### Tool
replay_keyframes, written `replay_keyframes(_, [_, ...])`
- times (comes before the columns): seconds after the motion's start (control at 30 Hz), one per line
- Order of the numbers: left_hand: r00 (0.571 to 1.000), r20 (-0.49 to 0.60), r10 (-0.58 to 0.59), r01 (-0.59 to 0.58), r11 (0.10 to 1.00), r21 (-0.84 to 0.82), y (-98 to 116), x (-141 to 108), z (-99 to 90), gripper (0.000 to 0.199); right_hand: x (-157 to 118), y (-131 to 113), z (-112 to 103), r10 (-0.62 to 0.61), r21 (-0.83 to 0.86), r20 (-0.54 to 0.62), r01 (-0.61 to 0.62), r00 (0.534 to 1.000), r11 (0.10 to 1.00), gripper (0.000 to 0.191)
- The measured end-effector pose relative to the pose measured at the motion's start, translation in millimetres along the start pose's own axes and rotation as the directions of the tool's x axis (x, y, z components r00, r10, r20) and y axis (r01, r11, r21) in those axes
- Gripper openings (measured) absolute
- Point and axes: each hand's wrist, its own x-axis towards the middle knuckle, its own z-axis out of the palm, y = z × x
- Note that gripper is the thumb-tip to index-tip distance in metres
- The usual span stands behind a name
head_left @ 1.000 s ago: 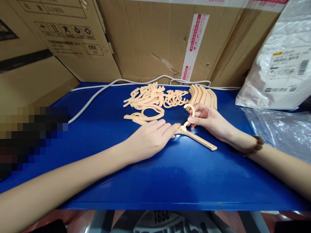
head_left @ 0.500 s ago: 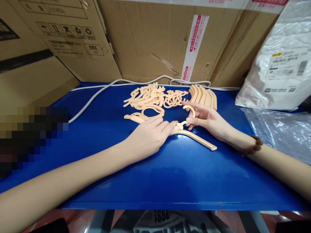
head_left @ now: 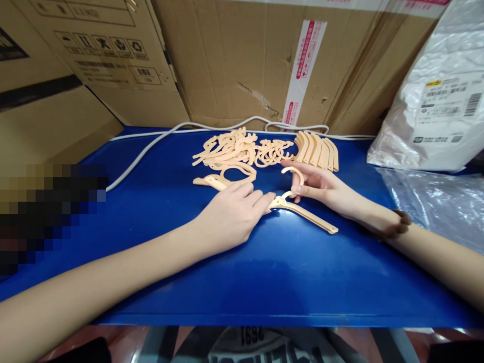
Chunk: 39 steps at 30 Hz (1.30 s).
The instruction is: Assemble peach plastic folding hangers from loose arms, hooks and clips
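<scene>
Left hand: fingers curled over, and the left hand (head_left: 236,214) is clamped on the near end of the beige arm (head_left: 312,219); the grip's underside is hidden.
Right hand: here the right hand (head_left: 315,186) has thumb and fingers pinched on the beige hook (head_left: 301,176), its curve standing up above the blue table (head_left: 264,282).
Gap: the two hands are apart but near each other, the joint between them.
Joint: the hook's foot meets the arm just beside the left fingertips; whether it is fully seated, I cannot tell.
Arm: out it runs, sloping toward the table's front on the right-hand side.
Loose hooks: just beyond the held one, a tangle of hooks (head_left: 274,153).
Heap: left of those, a jumbled pile of beige pieces (head_left: 234,146).
Row: and over on the right, curved beige strips (head_left: 317,151) lie side by side, behind the right hand.
</scene>
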Motion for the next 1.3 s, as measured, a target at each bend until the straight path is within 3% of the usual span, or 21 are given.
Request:
replay_keyframes(0.67, [0.998, 0.066, -0.016, 0.022, 0.996, -0.09, 0.9, -1.4, 1.3, 0.034, -0.8, -0.7, 1.2, -0.028, -0.088, 0.046, 0.032, 0.999, 0.996, 0.054])
replay_keyframes(0.87, [1.0, 0.017, -0.012, 0.013, 0.994, -0.11, 0.7, -0.4, 1.2, 0.033, -3.7, -6.6, 2.3, -0.045, -0.125, 0.017, 0.046, 0.999, 0.991, 0.056])
replay_keyframes(1.0, [0.992, 0.01, -0.129, 0.126, 0.949, -0.288, 3.2, 1.3, -7.3, 0.031, -9.1, -15.4, 11.0, -0.048, -0.146, -0.023, 0.044, 0.999, 0.988, 0.063])
replay_keyframes(1.07, [0.966, 0.102, -0.236, 0.256, 0.843, -0.472, 3.5, 2.0, -10.8, 0.027, -10.7, -18.1, 13.6, -0.087, -0.186, -0.037, 0.079, 0.996, 0.979, 0.074])
replay_keyframes(1.13, [0.917, 0.215, -0.337, 0.39, 0.642, -0.66, 2.7, 2.8, -11.2, 0.022, -11.4, -18.2, 12.3, -0.137, -0.335, 0.006, 0.131, 0.991, 0.933, 0.081])
replay_keyframes(1.2, [0.854, 0.336, -0.398, 0.481, 0.355, -0.802, 1.1, 4.1, -8.9, 0.018, -12.2, -16.6, 8.3, -0.168, -0.571, 0.099, 0.195, 0.981, 0.798, 0.069])
replay_keyframes(1.3, [0.782, 0.498, -0.375, 0.524, -0.035, -0.851, -2.1, 7.3, -5.1, 0.022, -14.9, -14.8, 3.7, -0.16, -0.79, 0.228, 0.279, 0.96, 0.546, 0.036])
